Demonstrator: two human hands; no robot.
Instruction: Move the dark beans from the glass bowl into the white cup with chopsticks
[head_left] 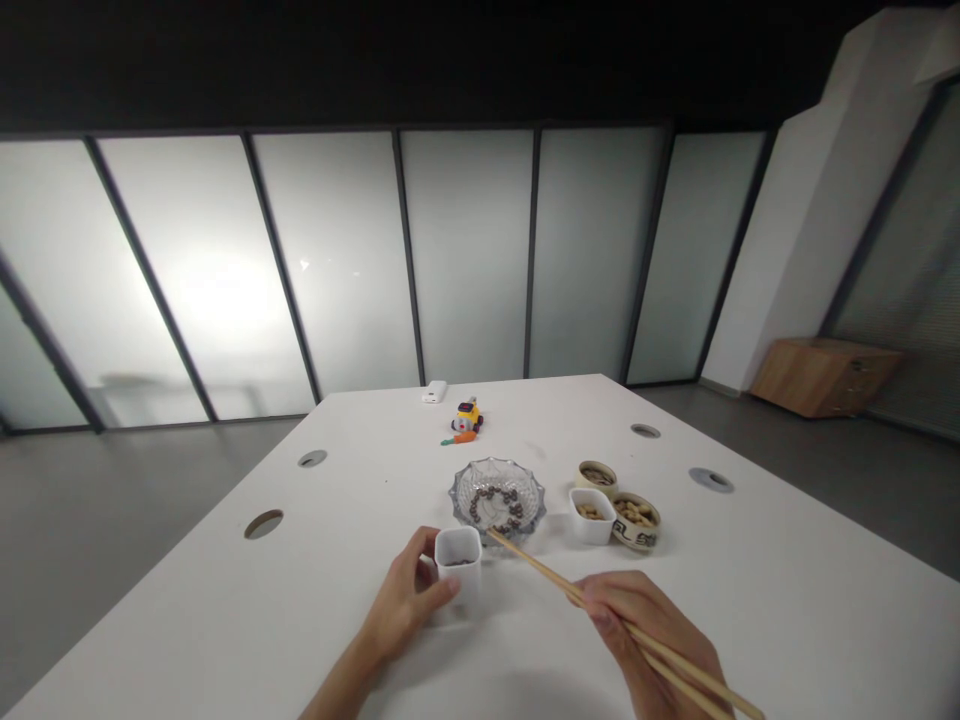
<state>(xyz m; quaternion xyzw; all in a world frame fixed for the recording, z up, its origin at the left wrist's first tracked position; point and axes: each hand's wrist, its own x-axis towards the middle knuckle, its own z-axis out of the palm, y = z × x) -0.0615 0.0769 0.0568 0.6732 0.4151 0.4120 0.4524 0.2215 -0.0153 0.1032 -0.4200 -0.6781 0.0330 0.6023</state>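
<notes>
As your left grip (411,588) curls around white cup (460,578), nearside of glass bowl (495,466), your right grip (649,620) pinches chopsticks (532,563), shafts slanting from bowl's near right, tips close together at near rim; dark beads (516,511) just beyond, inside bowl; left sits nearer.

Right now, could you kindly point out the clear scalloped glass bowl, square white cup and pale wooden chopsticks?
Clear scalloped glass bowl (499,472): head view, on its far inner wall.
Square white cup (469,580): head view, on its front wall.
Pale wooden chopsticks (538,567): head view, on the shafts toward the tips.
</notes>
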